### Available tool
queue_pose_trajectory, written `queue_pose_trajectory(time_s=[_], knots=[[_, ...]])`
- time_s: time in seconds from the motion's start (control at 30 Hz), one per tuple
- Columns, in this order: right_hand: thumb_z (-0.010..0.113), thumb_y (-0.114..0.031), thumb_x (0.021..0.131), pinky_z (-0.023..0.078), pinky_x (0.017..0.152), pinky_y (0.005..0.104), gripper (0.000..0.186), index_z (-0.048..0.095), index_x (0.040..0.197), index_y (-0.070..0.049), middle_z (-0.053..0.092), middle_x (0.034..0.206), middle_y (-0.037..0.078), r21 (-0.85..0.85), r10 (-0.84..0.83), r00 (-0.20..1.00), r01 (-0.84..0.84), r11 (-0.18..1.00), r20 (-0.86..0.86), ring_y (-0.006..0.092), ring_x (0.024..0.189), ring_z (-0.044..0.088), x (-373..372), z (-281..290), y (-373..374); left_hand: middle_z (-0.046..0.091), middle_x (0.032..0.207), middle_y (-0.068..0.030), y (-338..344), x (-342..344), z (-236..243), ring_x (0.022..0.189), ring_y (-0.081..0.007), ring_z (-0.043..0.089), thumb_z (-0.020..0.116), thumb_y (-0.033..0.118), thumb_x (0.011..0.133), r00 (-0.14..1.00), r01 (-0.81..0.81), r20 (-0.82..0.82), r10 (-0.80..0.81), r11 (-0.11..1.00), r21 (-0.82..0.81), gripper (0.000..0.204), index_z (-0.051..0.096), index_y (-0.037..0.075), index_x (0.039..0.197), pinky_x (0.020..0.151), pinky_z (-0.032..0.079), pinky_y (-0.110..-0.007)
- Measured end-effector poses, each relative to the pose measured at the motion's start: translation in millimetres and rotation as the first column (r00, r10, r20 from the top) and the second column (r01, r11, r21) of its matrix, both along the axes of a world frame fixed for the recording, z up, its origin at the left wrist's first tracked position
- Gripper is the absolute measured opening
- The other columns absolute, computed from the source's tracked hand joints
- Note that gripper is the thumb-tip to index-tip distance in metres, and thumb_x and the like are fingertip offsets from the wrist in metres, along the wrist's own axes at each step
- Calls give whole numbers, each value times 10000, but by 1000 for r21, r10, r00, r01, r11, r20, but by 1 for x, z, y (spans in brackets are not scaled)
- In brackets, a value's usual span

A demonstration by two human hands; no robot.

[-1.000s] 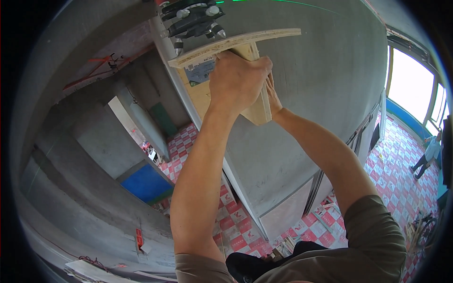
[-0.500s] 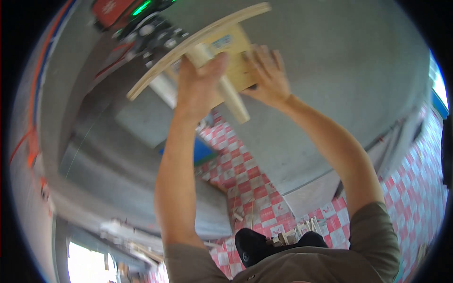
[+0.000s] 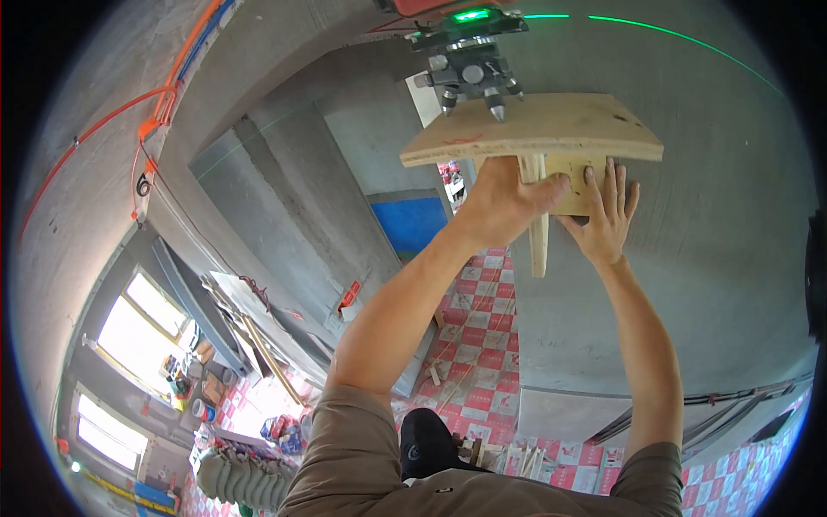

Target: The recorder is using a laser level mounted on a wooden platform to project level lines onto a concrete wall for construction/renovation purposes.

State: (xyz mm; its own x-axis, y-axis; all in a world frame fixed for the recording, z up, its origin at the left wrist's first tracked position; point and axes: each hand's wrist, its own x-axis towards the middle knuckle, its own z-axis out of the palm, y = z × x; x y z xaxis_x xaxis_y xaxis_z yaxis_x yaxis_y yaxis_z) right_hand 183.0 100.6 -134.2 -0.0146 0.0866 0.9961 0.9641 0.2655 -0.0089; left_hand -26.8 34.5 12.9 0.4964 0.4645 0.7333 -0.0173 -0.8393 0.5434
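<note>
Tilted half a second ago, the plywood shelf bracket point(image 3: 534, 125) is now seen nearly level, and its top face has come into sight; the camera's view has also been turned. Above the bracket, a green line point(image 3: 680, 33), unseen in that earlier frame, is now cast on the grey wall point(image 3: 732, 215). The bracket's upright rib point(image 3: 538, 246) is clasped by the left hand point(image 3: 510, 196), its thumb laid across the front; the remaining fingers are mostly hidden behind. Against the bracket's yellowish back board point(image 3: 575, 196) the right hand point(image 3: 607, 211) is placed, fingers spread apart and closed on nothing. Whether the wall is touched by the board cannot be told. On top of the bracket a laser level point(image 3: 472, 76) is stood on its pointed feet. Below the bracket, the floor is covered by red-and-white checked sheeting point(image 3: 487, 345); to its left, a blue panel point(image 3: 409, 226) is seen.
</note>
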Motion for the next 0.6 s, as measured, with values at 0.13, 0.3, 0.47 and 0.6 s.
queue_pose_trajectory(time_s=[0.13,0.3,0.47,0.6], knots=[[806,-583,671,161,1151,614,911,486,1427,-188,436,1488,197,31,-22,1000,21,999,13,382,1417,358,0,-2,7,652,1090,-193,-12,-1,4,989,-310,629,659,167,848,998,-61,5,61,997,-38,403,581,-25,1194,874,498,-402],[782,-621,688,165,1143,620,893,505,1414,-182,474,1449,208,7,-78,996,78,997,31,390,1412,364,6,-8,9,662,1097,-178,-12,1,5,997,-319,634,656,169,832,998,-68,2,68,997,-32,391,609,7,1184,877,501,-398],[796,-597,698,151,1147,618,853,537,1385,-165,477,1449,214,3,-97,995,97,995,24,387,1420,357,2,-6,9,645,1095,-183,-5,-3,4,1000,-300,621,669,224,850,994,-87,-60,87,996,6,426,586,-15,1193,872,500,-397],[808,-588,690,150,1150,612,835,561,1361,-157,477,1450,217,43,-89,995,88,995,41,388,1418,361,4,-6,11,638,1075,-181,-6,-5,5,986,-282,608,680,232,869,994,-64,-96,61,998,-25,434,574,-38,1192,869,496,-394]])
